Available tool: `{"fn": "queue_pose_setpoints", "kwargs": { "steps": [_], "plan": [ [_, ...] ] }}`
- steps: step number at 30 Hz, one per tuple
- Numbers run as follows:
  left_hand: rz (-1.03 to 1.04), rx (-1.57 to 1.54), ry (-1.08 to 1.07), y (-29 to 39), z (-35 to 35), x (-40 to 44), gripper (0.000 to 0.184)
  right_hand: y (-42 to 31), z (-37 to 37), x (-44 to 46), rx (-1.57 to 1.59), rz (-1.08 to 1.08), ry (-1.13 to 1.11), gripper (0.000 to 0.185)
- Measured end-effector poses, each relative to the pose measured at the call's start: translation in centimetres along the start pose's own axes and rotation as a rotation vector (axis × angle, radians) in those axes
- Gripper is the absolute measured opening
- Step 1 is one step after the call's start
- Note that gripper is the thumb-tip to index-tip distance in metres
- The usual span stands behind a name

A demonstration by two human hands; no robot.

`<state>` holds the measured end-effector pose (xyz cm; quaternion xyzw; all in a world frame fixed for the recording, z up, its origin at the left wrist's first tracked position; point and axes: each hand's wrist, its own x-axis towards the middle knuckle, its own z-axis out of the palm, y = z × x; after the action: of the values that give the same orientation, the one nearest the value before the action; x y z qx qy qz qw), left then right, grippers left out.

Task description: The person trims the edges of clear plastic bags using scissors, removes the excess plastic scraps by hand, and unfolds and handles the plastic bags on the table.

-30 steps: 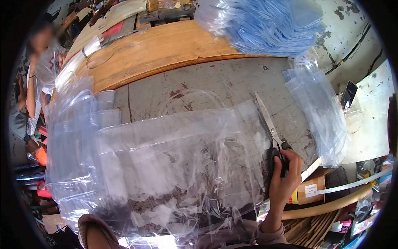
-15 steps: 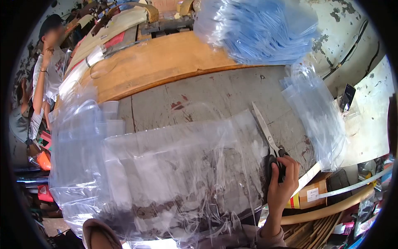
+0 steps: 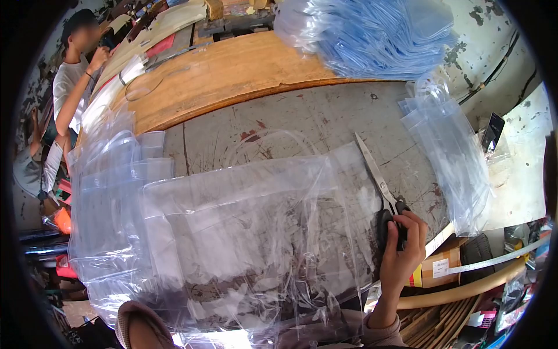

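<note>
My right hand (image 3: 405, 243) has its fingers curled on the black handles of a pair of scissors (image 3: 376, 174). The scissors lie on the grey tabletop with nearly shut blades pointing away from me. Just left of them spreads a clear plastic bag (image 3: 244, 215), wrinkled towards my body, with a looped clear handle at its far edge. Of my left arm only the sleeve (image 3: 135, 320) and a bit of forearm show at the bottom edge; the hand is out of frame.
Clear bags (image 3: 110, 203) are stacked at left, with more bags (image 3: 456, 168) at right. A large bluish plastic pile (image 3: 372, 41) sits on the wooden board (image 3: 232, 72). A phone (image 3: 493, 132) stands at right. Another person (image 3: 72, 87) is at far left.
The view has shifted slightly. My right hand stays at the scissors' handles, its fingers a little more bent. The other person's head and raised hand have moved right.
</note>
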<state>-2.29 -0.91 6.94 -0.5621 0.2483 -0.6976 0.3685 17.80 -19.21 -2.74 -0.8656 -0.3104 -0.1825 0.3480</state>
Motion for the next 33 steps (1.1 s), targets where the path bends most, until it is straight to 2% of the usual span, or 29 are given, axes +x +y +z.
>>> {"fn": "queue_pose_setpoints", "kwargs": {
  "steps": [33],
  "plan": [
    [0.028, -0.014, 0.028, 0.02, 0.23, -0.2, 0.047, 0.07, 0.05, -0.02, -0.015, 0.018, -0.005, 0.012]
  ]
}}
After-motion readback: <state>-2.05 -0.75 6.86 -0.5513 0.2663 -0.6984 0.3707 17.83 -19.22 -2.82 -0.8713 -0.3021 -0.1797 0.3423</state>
